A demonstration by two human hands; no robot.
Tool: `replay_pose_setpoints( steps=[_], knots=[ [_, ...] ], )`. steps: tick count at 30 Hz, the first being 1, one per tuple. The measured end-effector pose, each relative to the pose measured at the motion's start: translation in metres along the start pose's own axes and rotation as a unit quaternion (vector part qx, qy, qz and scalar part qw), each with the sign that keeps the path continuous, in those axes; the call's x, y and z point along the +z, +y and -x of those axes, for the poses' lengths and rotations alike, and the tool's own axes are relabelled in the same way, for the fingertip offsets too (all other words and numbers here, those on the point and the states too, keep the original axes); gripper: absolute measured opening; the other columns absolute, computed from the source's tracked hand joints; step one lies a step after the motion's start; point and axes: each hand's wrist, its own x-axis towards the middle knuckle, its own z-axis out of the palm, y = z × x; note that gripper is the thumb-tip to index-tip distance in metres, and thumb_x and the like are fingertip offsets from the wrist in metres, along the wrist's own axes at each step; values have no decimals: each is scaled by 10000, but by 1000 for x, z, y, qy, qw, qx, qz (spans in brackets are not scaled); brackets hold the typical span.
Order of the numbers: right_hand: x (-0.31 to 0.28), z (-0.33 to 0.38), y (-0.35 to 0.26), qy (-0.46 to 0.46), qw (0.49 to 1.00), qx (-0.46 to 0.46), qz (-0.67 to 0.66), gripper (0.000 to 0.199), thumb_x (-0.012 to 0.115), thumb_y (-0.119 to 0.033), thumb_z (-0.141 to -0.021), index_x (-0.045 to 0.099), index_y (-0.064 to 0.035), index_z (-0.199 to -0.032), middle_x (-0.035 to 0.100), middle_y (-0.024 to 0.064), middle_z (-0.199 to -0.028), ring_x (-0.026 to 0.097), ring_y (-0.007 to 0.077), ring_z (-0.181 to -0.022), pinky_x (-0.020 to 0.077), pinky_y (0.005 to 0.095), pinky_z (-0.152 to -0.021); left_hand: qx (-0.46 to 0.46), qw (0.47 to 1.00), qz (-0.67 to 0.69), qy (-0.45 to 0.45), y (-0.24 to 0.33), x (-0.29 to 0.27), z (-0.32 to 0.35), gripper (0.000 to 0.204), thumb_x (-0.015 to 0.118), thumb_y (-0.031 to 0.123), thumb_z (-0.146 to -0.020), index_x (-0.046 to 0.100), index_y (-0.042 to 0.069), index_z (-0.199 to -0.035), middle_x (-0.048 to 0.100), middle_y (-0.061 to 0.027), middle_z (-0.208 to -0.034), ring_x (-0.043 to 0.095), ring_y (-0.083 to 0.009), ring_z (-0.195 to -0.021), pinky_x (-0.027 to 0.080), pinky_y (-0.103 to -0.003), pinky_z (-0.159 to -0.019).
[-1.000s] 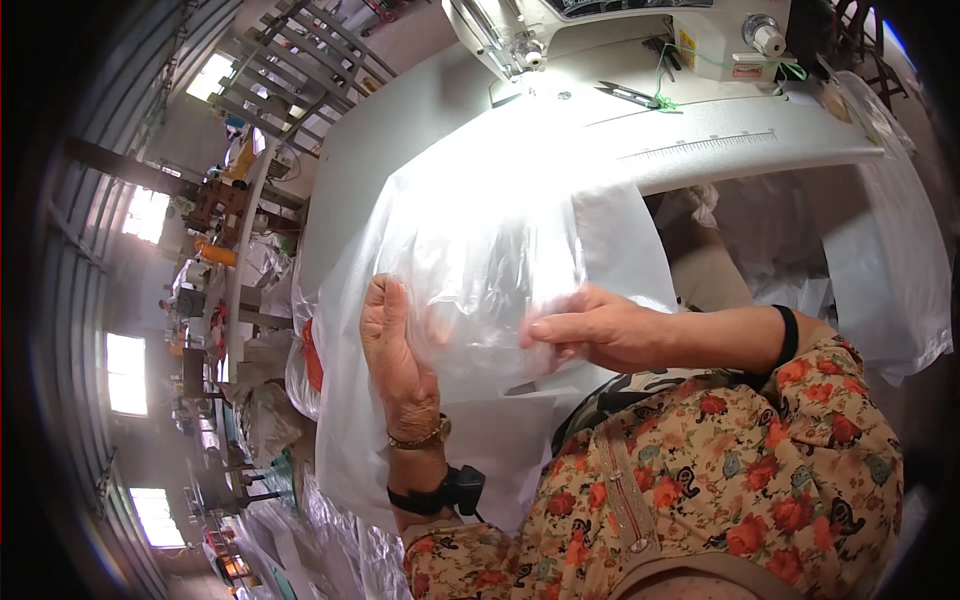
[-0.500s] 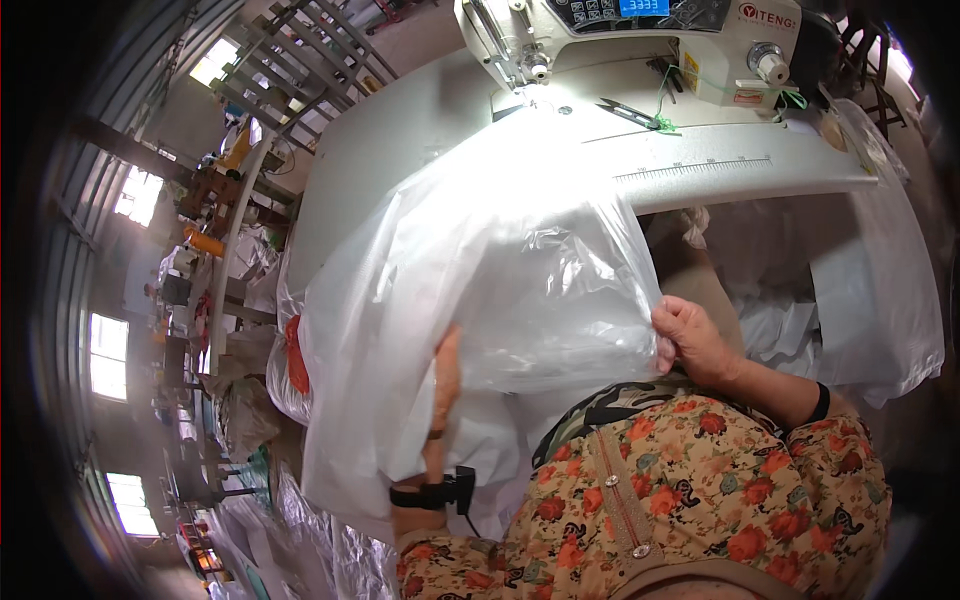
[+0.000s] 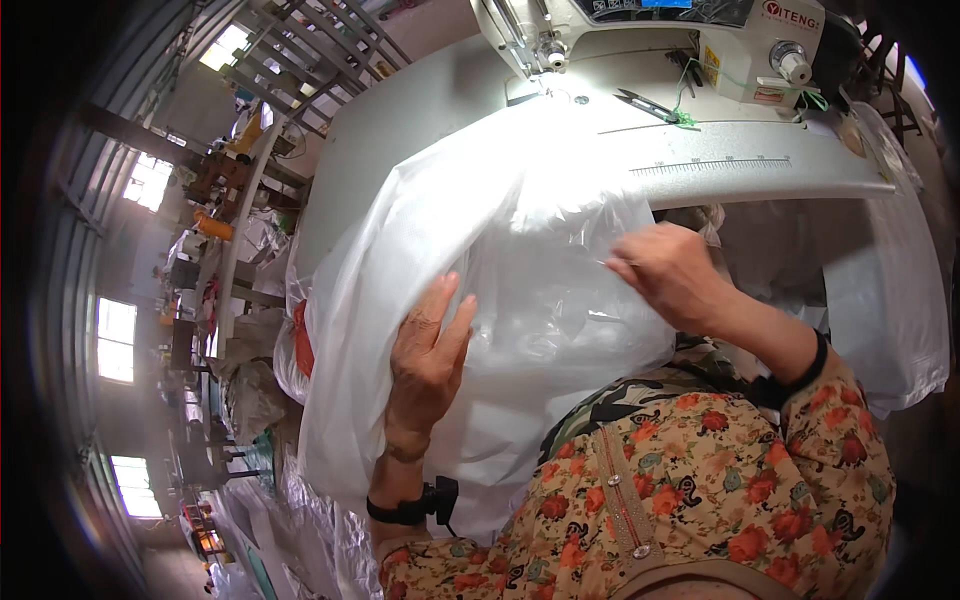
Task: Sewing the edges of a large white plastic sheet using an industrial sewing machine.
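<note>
Left arm: in from below, forearm near upright, black strap at the wrist; left hand (image 3: 425, 365) angled forward, fingers extended.
Right arm: in from the right, elbow bent; right hand (image 3: 675, 275) above the sheet's right side, knuckles up.
Left grip: loose, fingers slightly parted, laid against the sheet; no pinch visible.
Right grip: fingers curled, narrow; cannot tell if film is caught between them.
Sheet (image 3: 560, 320): translucent white plastic, creased, running from near the needle over the worktop's front edge toward the lap; far end lost in glare.
Worktop (image 3: 380, 130): pale grey, scale along front edge, right part; snips (image 3: 645, 104) behind it, green thread (image 3: 685, 118) at one end.
Machine (image 3: 740, 60): toward worktop's far edge.
Room: bright windows (image 3: 116, 340) left, cluttered benches, slatted rack (image 3: 300, 50) beyond worktop's far left corner.
</note>
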Motion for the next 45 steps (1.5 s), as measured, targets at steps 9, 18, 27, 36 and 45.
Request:
replay_pose_setpoints(
  steps=[9,18,27,36,45],
  knots=[
    [84,-63,6,-93,976,-168,99,400,652,-344,-869,617,-39,-1126,484,110,-1366,346,266,-1358,260,501,-1118,33,930,-361,56,-40,4,-40,417,589,47,-874,564,58,-1290,533,-86,-1345,486,-195,-1253,339,-367,-957],
    [73,-92,22,2,997,-68,-39,512,666,-362,-847,540,-48,-1231,466,117,-1383,440,266,-1257,351,440,-1018,0,978,-207,18,-44,-20,-89,83,589,18,-861,627,6,-933,623,-93,-838,602,-222,-749,440,-303,-598],
    [83,-68,17,-3,983,-174,-58,392,676,-322,-846,629,-33,-1106,602,128,-1209,515,281,-1205,377,428,-1026,-282,749,599,-4,24,-1,-142,102,561,57,-952,620,-25,-946,648,-1,-862,560,-30,-718,453,-183,-628],
    [32,44,27,173,962,123,-172,150,627,-131,-874,649,4,-935,664,154,-913,660,278,-798,519,355,-688,-279,857,428,-64,62,80,-57,106,601,91,-921,566,-9,-920,543,-17,-606,453,-57,-539,369,-248,-494],
    [19,52,22,-53,837,393,-378,323,637,-274,-891,629,46,-842,556,46,-607,556,100,-517,439,266,-515,-266,887,376,-26,67,92,-50,122,576,90,-925,551,2,-846,517,-44,-584,450,-77,-529,374,-262,-502]
  ],
)
